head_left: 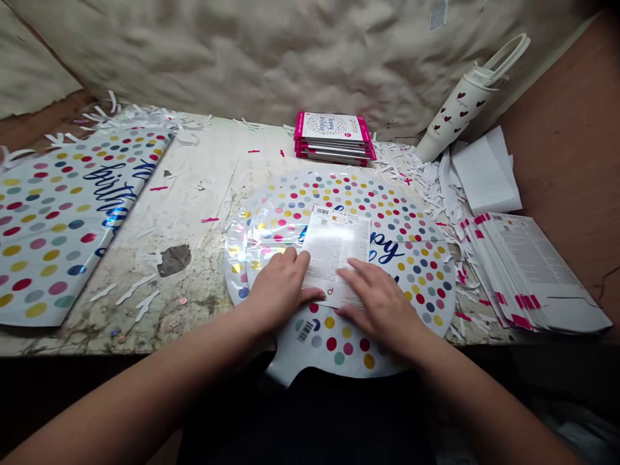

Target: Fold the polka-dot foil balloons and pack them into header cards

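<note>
A flat foil balloon (416, 206) with coloured dots and blue lettering lies in front of me, its neck over the table's front edge. On its middle rests a white printed card (329, 252) with a barcode at the top and small text. My left hand (278, 287) is closed at the card's left edge, fingers curled, thumb over the lower left corner. Along the right edge lies my right hand (380, 300), fingers apart, fingertips touching the card. What is under the card is hidden.
Folded dotted balloons (58, 226) lie at the left. A stack of pink-edged packets (334, 139) sits at the back. A white tumbler (455, 116) leans at the back right, above paper scraps (411, 168). Fanned printed cards (537, 271) lie at the right, below white paper (487, 171).
</note>
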`<state>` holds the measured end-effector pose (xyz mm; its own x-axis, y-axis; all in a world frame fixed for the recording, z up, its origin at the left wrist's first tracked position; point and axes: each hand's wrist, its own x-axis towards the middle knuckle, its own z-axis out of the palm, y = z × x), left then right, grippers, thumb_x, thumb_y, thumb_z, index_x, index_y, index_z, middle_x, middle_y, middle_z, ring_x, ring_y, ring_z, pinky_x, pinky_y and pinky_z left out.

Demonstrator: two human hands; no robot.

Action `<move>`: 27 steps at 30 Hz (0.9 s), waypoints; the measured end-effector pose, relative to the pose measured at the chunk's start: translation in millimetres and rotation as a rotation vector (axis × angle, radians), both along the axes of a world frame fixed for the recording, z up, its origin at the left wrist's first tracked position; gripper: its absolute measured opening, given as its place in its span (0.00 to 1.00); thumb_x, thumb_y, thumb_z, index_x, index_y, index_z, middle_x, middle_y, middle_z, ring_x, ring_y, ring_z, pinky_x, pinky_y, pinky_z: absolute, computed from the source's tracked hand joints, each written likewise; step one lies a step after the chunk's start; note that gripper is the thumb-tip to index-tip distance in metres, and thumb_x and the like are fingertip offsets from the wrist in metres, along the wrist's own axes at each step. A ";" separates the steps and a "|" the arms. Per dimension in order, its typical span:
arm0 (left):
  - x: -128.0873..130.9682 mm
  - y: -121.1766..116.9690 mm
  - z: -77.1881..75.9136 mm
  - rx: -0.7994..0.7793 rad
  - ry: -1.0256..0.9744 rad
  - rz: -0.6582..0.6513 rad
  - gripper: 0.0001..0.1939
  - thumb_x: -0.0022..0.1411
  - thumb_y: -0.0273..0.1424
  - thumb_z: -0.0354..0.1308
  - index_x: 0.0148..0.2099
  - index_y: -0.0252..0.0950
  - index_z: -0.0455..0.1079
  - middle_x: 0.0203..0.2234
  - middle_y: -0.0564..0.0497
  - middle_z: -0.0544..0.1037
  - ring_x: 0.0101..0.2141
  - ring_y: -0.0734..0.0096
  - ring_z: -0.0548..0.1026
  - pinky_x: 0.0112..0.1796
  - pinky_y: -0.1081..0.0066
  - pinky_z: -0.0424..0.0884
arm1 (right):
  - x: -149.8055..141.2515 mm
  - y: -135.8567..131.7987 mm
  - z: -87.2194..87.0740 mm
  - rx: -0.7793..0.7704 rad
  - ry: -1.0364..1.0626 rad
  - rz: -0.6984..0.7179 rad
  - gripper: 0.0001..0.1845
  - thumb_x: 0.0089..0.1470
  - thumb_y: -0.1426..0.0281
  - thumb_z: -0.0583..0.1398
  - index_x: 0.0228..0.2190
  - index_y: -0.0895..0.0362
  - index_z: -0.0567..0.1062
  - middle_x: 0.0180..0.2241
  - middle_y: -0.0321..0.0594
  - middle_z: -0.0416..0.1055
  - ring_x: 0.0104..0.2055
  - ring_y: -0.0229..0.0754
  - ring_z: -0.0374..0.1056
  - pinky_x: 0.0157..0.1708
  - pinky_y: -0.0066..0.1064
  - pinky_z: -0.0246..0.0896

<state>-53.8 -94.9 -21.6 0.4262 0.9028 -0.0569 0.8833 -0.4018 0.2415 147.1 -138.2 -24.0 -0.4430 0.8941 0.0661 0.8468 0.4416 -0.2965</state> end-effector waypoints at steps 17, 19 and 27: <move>-14.8 -41.9 9.7 -0.982 -1.516 0.628 0.10 0.54 0.34 0.61 0.33 0.31 0.68 0.25 0.50 0.74 0.27 0.74 0.73 0.26 0.78 0.69 | -35.9 -8.1 19.8 0.704 0.061 0.284 0.12 0.53 0.78 0.57 0.40 0.69 0.74 0.39 0.54 0.75 0.33 0.45 0.67 0.30 0.37 0.63; -8.6 -38.4 8.3 -0.978 -1.608 0.707 0.06 0.54 0.27 0.62 0.32 0.31 0.69 0.24 0.51 0.73 0.26 0.75 0.73 0.26 0.78 0.70 | -39.2 -12.0 17.0 0.696 0.092 0.254 0.12 0.52 0.78 0.58 0.40 0.69 0.74 0.38 0.55 0.75 0.32 0.45 0.68 0.30 0.37 0.63; -0.8 -38.8 8.0 -0.900 -1.765 0.588 0.06 0.56 0.31 0.59 0.29 0.33 0.70 0.20 0.54 0.72 0.21 0.78 0.68 0.26 0.76 0.68 | -22.2 -4.7 25.0 0.241 0.402 0.268 0.18 0.53 0.70 0.59 0.47 0.61 0.69 0.40 0.48 0.74 0.38 0.43 0.68 0.37 0.36 0.66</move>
